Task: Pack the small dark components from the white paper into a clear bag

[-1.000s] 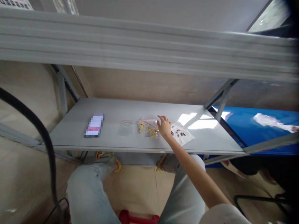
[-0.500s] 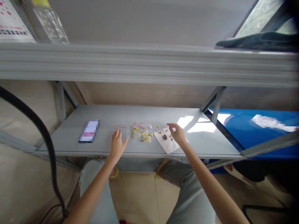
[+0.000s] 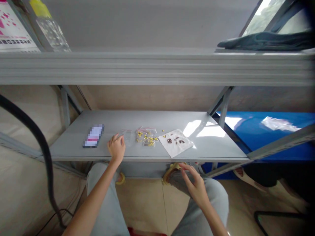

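At the far left of the grey tabletop (image 3: 152,119) lies a phone (image 3: 94,136), its screen pixelated. Next comes the person's left hand (image 3: 116,147), over the near part of the tabletop, its fingers bent and close together beside the left edge of a flat transparent bag (image 3: 127,139); whether the fingertips pinch that edge cannot be told. No pieces can be made out inside this bag.

Just to its right, overlapping small bags (image 3: 147,136) hold many yellow pieces. A loose yellow piece (image 3: 163,130) lies on the tabletop to their right, toward the far side. Beside it a white sheet (image 3: 175,150) is laid at an angle, bearing scattered dark pieces (image 3: 169,141), several of them close together.

The right hand (image 3: 194,183) is off the near edge, above the right knee, thumb and fingers spread apart, with nothing visible between them.

As far along as this appears, it seems partway: many yellow pieces sit in bags, while the dark ones and at least one yellow one lie loose, unbagged.
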{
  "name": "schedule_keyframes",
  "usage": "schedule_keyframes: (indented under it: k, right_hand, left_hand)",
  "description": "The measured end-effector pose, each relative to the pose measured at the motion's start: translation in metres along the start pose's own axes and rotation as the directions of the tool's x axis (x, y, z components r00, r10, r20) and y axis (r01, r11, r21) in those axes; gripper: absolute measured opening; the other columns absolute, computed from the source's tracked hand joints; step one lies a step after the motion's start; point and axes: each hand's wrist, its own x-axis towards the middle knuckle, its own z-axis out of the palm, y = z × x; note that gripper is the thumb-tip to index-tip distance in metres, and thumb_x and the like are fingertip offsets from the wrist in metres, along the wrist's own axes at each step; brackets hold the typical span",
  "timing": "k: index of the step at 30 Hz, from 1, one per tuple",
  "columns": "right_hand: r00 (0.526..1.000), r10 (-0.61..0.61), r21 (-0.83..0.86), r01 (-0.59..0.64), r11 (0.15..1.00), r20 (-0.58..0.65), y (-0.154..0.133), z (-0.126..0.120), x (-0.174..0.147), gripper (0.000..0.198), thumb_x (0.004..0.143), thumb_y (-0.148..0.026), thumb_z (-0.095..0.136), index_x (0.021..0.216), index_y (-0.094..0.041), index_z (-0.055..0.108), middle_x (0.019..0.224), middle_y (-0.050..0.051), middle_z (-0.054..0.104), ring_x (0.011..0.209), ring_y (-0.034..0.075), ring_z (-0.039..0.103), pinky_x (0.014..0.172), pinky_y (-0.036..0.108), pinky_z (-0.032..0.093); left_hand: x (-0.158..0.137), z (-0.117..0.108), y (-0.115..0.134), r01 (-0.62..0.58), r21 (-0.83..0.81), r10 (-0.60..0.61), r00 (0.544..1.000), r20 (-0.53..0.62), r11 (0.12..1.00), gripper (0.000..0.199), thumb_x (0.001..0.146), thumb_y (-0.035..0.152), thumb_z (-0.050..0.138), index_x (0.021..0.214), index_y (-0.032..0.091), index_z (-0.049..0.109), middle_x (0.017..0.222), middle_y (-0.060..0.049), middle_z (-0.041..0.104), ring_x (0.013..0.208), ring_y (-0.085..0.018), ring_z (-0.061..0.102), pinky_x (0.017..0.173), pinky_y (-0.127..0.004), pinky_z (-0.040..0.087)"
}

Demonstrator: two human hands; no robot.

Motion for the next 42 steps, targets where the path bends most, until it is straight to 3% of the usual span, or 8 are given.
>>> schedule_keyframes:
  k: [2, 4, 8, 10, 15, 30, 36, 42]
  right_hand:
    - [0.999, 0.043, 0.059, -0.041, 0.997, -0.031, -0.014, 0.001, -0.003, 0.026, 0.083, -0.039, 0.054, 0.1, -0.023, 0.067, 0.104, 0.009, 0.067, 0.102, 0.027, 0.057, 0.092, 0.046, 0.041]
    - [0.996, 0.095, 0.139, -0.094, 0.986, 0.001, -0.028, 0.008, -0.005, 0.029, 0.081, -0.04, 0.058, 0.102, -0.023, 0.066, 0.107, 0.009, 0.066, 0.103, 0.026, 0.057, 0.092, 0.043, 0.042]
    - [0.962, 0.211, 0.333, -0.259, 0.907, 0.174, -0.053, 0.033, -0.009, 0.044, 0.073, -0.041, 0.068, 0.113, -0.023, 0.062, 0.116, 0.008, 0.062, 0.106, 0.024, 0.055, 0.086, 0.036, 0.046]
    - [0.923, 0.255, 0.42, -0.361, 0.832, 0.288, -0.062, 0.046, -0.011, 0.046, 0.069, -0.041, 0.072, 0.111, -0.022, 0.064, 0.105, 0.007, 0.066, 0.092, 0.021, 0.06, 0.075, 0.03, 0.049]
    - [0.812, 0.25, 0.48, -0.528, 0.7, 0.528, -0.083, 0.06, -0.019, 0.036, 0.066, -0.046, 0.073, 0.087, -0.017, 0.072, 0.064, 0.002, 0.066, 0.051, 0.009, 0.053, 0.046, 0.019, 0.04]
    - [0.712, 0.32, 0.567, -0.696, 0.441, 0.625, -0.113, 0.07, -0.033, 0.039, 0.06, -0.034, 0.081, 0.094, -0.02, 0.071, 0.067, 0.001, 0.069, 0.045, 0.004, 0.047, 0.037, 0.013, 0.03]
    - [0.733, 0.43, 0.565, -0.681, 0.466, 0.527, -0.101, 0.058, -0.03, 0.045, 0.055, -0.033, 0.083, 0.094, -0.019, 0.068, 0.065, 0.001, 0.07, 0.047, 0.007, 0.054, 0.038, 0.014, 0.03]
    - [0.791, 0.355, 0.669, -0.612, 0.422, 0.499, -0.104, 0.048, -0.028, 0.04, 0.056, -0.033, 0.083, 0.086, -0.02, 0.059, 0.065, 0.002, 0.071, 0.057, 0.015, 0.064, 0.058, 0.023, 0.047]
  left_hand:
    - [-0.02, -0.016, 0.012, 0.014, -0.216, -0.015, 1.0, -0.002, 0.976, 0.031, 0.088, 0.031, 0.043, 0.103, 0.018, 0.066, 0.117, -0.011, 0.062, 0.11, -0.025, 0.054, 0.096, -0.039, 0.037]
    - [-0.05, -0.033, 0.025, 0.077, -0.514, 0.041, 0.976, 0.214, 0.854, 0.034, 0.086, 0.038, 0.045, 0.098, 0.016, 0.068, 0.104, -0.01, 0.068, 0.098, -0.022, 0.061, 0.089, -0.033, 0.043]
    - [-0.115, -0.059, 0.043, 0.405, -0.674, 0.308, 0.663, 0.682, 0.618, 0.037, 0.079, 0.046, 0.054, 0.087, 0.015, 0.071, 0.088, -0.009, 0.071, 0.081, -0.021, 0.065, 0.077, -0.029, 0.049]
    - [-0.138, -0.067, 0.043, 0.485, -0.648, 0.297, 0.616, 0.73, 0.587, 0.036, 0.076, 0.048, 0.057, 0.084, 0.015, 0.071, 0.086, -0.008, 0.071, 0.083, -0.02, 0.065, 0.079, -0.028, 0.048]
    - [-0.156, -0.081, 0.027, 0.579, -0.615, 0.118, 0.669, 0.734, 0.536, 0.039, 0.071, 0.053, 0.061, 0.083, 0.017, 0.069, 0.086, -0.007, 0.07, 0.084, -0.021, 0.063, 0.078, -0.028, 0.048]
    - [-0.149, -0.09, 0.013, 0.486, -0.647, 0.107, 0.746, 0.657, 0.588, 0.041, 0.078, 0.057, 0.05, 0.069, 0.017, 0.055, 0.065, 0.0, 0.056, 0.065, -0.015, 0.054, 0.062, -0.022, 0.043]
    - [-0.153, -0.101, 0.03, 0.075, -0.468, 0.043, 0.971, 0.237, 0.88, 0.036, 0.08, 0.045, 0.052, 0.108, 0.024, 0.055, 0.112, -0.007, 0.059, 0.106, -0.025, 0.053, 0.097, -0.043, 0.034]
    - [-0.159, -0.107, 0.069, -0.178, -0.433, 0.346, 0.871, 0.348, 0.883, 0.025, 0.083, 0.04, 0.051, 0.066, 0.022, 0.057, 0.072, -0.001, 0.06, 0.076, -0.019, 0.059, 0.08, -0.033, 0.043]
